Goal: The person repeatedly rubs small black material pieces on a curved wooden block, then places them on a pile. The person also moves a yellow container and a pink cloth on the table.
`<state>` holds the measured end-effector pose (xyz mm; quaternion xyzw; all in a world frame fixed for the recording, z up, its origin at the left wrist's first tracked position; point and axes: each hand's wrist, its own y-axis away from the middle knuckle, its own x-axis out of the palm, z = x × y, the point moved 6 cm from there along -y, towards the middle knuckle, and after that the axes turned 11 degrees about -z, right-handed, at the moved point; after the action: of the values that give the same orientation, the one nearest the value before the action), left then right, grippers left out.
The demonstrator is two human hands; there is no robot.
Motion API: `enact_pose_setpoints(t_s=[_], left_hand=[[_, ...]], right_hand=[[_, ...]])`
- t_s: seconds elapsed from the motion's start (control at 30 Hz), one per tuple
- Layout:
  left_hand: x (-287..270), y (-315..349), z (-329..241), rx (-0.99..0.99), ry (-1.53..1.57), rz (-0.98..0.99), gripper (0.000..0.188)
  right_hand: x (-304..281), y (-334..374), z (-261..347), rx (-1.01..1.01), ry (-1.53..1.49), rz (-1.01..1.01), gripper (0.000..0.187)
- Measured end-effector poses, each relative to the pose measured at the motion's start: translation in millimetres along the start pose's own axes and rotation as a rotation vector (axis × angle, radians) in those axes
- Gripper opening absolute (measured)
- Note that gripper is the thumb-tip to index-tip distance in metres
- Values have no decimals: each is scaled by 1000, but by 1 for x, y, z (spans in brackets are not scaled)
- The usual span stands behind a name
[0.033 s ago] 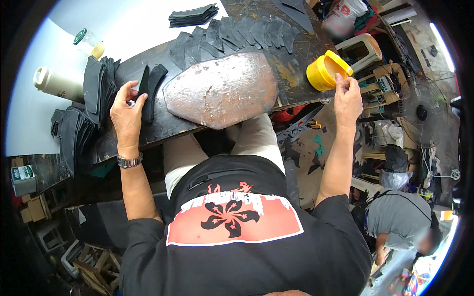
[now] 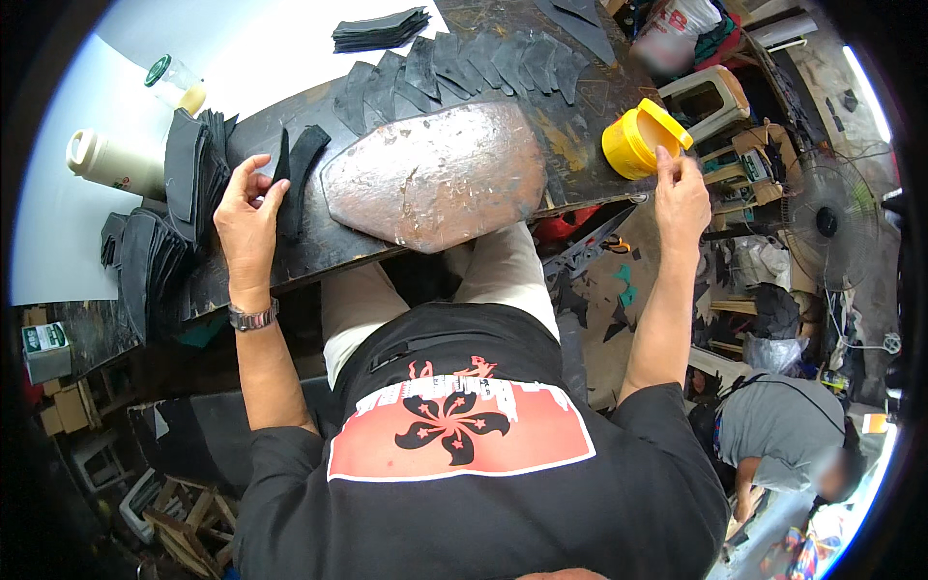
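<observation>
Over the left part of the dark bench, my left hand (image 2: pixel 247 208) is closed with a thin black curved piece (image 2: pixel 283 159) between thumb and fingers. The piece stands up, nearly edge-on. Right beside it lies a stack of similar dark strips (image 2: pixel 305 164). My right hand (image 2: pixel 682 198) is at the near right rim of a yellow tub (image 2: pixel 626 148), its fingers pinched together. Whatever they hold there, if anything, is hidden. Between my hands a worn, shiny brown board (image 2: pixel 435 179) overhangs the bench's near edge.
Fanned black pieces (image 2: pixel 454 68) lie beyond the board, with a flat stack (image 2: pixel 381 30) behind them. Tall black stacks (image 2: pixel 193 174), a cream jug (image 2: pixel 114 162) and a green-lidded jar (image 2: pixel 176 83) stand left. A fan (image 2: pixel 826 222) and a bending person (image 2: pixel 781 430) are right.
The black piece in my left hand has turned more edge-on, and the left fingers have shifted slightly. My right hand stays at the yellow tub.
</observation>
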<state>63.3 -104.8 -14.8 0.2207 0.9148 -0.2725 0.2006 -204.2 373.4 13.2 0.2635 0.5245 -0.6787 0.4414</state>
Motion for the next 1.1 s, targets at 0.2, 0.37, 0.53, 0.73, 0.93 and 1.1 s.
enact_pose_setpoints(t_s=[0.2, 0.37, 0.53, 0.73, 0.93, 1.1], left_hand=[[44, 10, -83, 70, 607, 185, 26], [153, 44, -116, -1, 396, 685, 30], [163, 54, -110, 214, 198, 517, 30], [155, 54, -111, 343, 26, 422, 38], [135, 57, -108, 327, 79, 423, 41], [117, 46, -96, 229, 130, 434, 34]], right_hand=[[30, 34, 26, 23, -356, 541, 66], [43, 64, 70, -9, -1010, 398, 54], [52, 85, 111, -430, -850, 338, 53], [82, 102, 138, -614, -267, 320, 64], [83, 97, 147, -702, -143, 325, 68], [77, 103, 153, -829, -145, 411, 65]])
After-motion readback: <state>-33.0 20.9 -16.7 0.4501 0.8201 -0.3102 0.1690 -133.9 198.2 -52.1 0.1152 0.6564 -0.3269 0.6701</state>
